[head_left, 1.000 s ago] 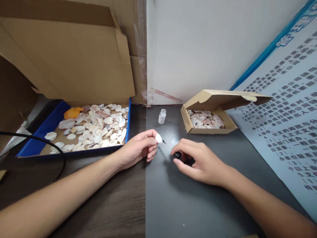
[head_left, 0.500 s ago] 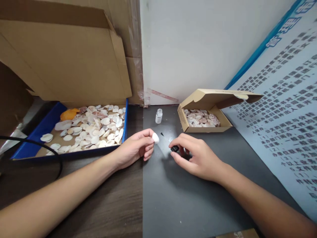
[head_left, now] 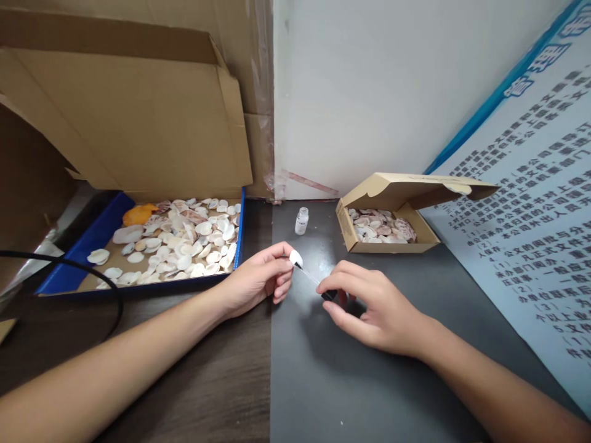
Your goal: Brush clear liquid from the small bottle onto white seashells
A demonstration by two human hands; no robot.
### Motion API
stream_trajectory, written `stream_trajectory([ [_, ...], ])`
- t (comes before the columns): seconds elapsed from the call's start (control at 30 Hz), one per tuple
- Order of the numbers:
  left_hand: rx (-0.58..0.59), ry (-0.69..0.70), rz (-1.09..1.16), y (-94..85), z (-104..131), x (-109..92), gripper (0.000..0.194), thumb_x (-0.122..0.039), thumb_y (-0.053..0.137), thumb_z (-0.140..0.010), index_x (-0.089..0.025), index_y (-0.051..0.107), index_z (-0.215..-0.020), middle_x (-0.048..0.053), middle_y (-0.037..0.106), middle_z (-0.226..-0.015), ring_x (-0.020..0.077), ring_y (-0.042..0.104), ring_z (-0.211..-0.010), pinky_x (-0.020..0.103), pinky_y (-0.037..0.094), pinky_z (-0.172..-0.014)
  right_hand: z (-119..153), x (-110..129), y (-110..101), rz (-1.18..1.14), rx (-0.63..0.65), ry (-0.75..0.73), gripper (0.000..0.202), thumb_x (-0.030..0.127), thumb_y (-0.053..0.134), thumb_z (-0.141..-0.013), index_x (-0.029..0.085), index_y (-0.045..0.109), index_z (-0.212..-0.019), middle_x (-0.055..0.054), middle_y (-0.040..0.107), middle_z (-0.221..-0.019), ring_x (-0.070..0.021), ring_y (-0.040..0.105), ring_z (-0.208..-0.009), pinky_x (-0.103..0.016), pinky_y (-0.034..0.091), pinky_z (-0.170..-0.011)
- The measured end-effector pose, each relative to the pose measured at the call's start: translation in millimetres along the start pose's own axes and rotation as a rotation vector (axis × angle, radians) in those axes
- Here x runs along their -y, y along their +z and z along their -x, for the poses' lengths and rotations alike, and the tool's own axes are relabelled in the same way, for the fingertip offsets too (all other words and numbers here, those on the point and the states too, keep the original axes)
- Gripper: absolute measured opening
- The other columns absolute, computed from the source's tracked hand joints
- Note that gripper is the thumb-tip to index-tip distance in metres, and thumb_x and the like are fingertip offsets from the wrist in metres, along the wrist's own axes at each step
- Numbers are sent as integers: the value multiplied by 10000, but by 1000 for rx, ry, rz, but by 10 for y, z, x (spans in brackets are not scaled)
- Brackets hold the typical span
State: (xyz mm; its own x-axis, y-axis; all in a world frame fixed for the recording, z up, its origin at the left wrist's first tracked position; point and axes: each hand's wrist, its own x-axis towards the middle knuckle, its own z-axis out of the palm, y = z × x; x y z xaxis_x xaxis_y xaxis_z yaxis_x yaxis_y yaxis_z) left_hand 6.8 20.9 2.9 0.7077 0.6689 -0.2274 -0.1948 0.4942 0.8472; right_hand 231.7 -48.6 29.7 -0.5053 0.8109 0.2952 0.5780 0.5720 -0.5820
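Between thumb and fingers, my left hand [head_left: 261, 274] pinches a small white seashell [head_left: 296, 256] by its edge. My right hand [head_left: 369, 301] grips the black cap of a small applicator brush [head_left: 310, 276]; its thin clear stem points up and left. The dark brush tip is at the shell's lower edge, though I cannot tell whether it touches. Behind both hands, a small clear bottle [head_left: 301, 221] with a white label stands upright without a cap.
At left is an open blue-edged cardboard box [head_left: 239, 231] of many seashells, with a black cable [head_left: 120, 301] in front. A smaller brown box [head_left: 392, 248] with shells stands at right, lid raised. A printed poster [head_left: 521, 203] leans along the right side.
The brush has swung toward the left hand, its stem now visible and its tip at the shell. The whole view has shifted slightly.
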Motion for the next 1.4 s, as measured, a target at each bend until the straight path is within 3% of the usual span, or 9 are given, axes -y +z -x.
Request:
stream_trajectory([
  [0.13,-8,5,-11,5,4,-10,112,-228,605,-905,-190,507,-867,-83,450,-554,61,437,-444,163,377,-440,-7,6,17,63,-6,97,83,192,570,-898,200,629,-956,7,585,-804,-111,574,-618,-259,442,-591],
  [0.37,-18,9,-8,30,8,-13,145,-241,630,-893,-190,502,-848,-84,443,-556,58,417,-447,159,376,-435,19,15,20,-50,-39,-47,129,175,582,-905,187,634,-1023,-15,620,-873,-106,590,-641,-258,468,-616],
  [0.57,-19,17,-5,33,12,-8,156,-250,650,-878,-192,507,-856,-88,436,-541,62,398,-446,164,385,-432,-6,-3,14,33,6,85,88,202,578,-899,199,642,-960,8,588,-800,-109,569,-613,-261,441,-591],
  [0.9,-18,19,15,16,3,-5,125,-210,624,-894,-188,505,-861,-86,441,-547,58,403,-448,151,396,-426,19,7,16,-38,-30,-61,139,189,598,-923,173,653,-1049,-31,642,-910,-99,613,-627,-257,486,-610],
  [1.13,-12,13,3,24,-7,-11,90,-198,607,-897,-176,529,-859,-83,442,-553,56,419,-443,154,402,-426,-9,27,-4,75,3,55,98,188,586,-898,179,654,-968,-1,609,-806,-112,599,-612,-260,449,-570],
  [1.4,-7,-6,-13,12,-1,0,109,-204,589,-903,-188,501,-841,-78,446,-522,64,422,-437,155,396,-432,17,26,-1,-3,-93,-65,131,177,592,-908,191,632,-1031,-12,632,-890,-99,603,-638,-254,466,-602],
])
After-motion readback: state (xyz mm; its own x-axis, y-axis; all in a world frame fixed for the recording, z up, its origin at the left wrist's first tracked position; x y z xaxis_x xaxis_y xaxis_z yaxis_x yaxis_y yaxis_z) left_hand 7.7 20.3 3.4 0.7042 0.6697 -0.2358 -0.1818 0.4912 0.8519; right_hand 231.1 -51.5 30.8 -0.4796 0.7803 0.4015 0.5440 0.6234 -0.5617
